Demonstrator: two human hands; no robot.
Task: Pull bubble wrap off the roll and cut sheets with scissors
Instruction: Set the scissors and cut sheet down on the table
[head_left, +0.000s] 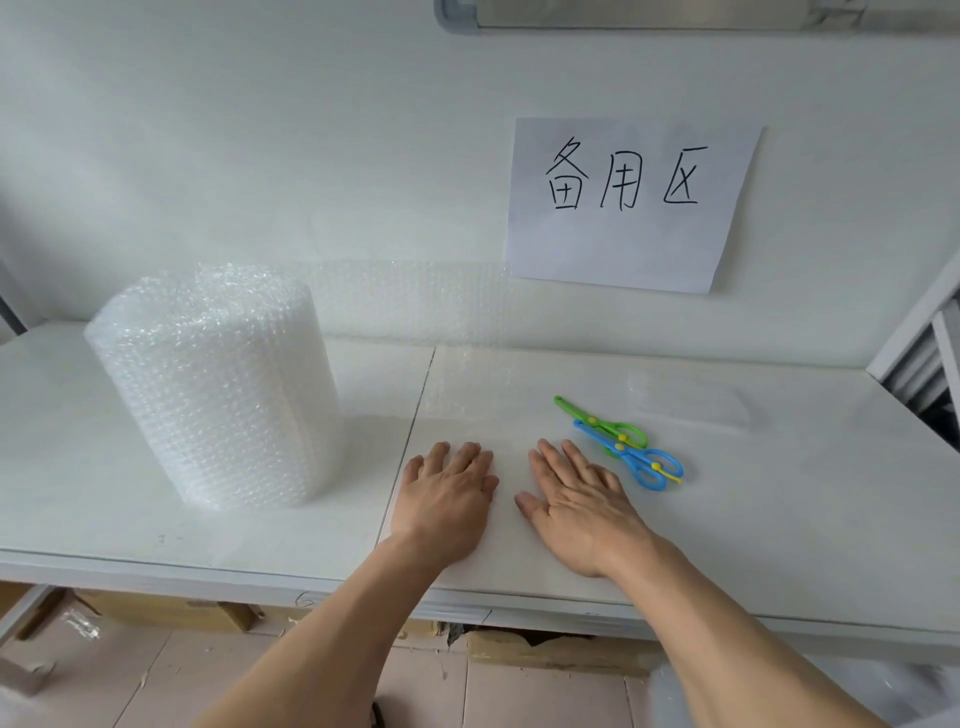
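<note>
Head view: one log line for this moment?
left hand flat on table | right hand flat | scissors untouched | roll upright

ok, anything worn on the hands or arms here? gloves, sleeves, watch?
Nothing worn as far as the view shows. The left hand and right hand are bare, with no gloves, and no rings visible on the fingers. Both forearms are uncovered from wrist to the bottom edge of the frame: no sleeves, watch, bands or markings in sight.
</note>
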